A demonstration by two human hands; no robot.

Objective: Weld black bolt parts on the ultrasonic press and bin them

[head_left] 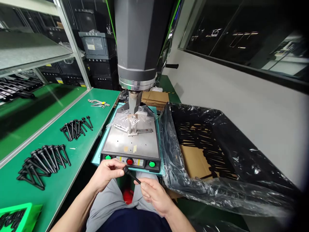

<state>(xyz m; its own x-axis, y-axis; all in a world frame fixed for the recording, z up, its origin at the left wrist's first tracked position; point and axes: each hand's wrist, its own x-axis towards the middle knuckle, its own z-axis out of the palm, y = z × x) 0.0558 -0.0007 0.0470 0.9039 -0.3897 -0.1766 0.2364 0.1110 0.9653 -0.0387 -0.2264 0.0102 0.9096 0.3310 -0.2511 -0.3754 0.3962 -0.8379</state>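
A long black screw-like part (pixel 132 176) is held in both hands over my lap, slanting down to the right. My left hand (pixel 108 172) pinches its wider head end between thumb and fingers. The far end of its ribbed shaft sits in the closed fingers of my right hand (pixel 152 193). Just beyond my hands stands a press machine with a metal plate (pixel 130 143) and a front panel carrying a red button (pixel 129 161) and green buttons (pixel 152 164). Its metal tool head (pixel 133 103) hangs over a fixture (pixel 132 129) partly wrapped in clear plastic film.
Similar black parts lie in a near pile (pixel 45 161) and a far pile (pixel 76 128) on the green table (pixel 58 180). A green bin (pixel 29 212) of small black pieces sits lower left; tools (pixel 98 103) lie farther back. Rightward, a plastic-lined box (pixel 173 151) contains many black parts.
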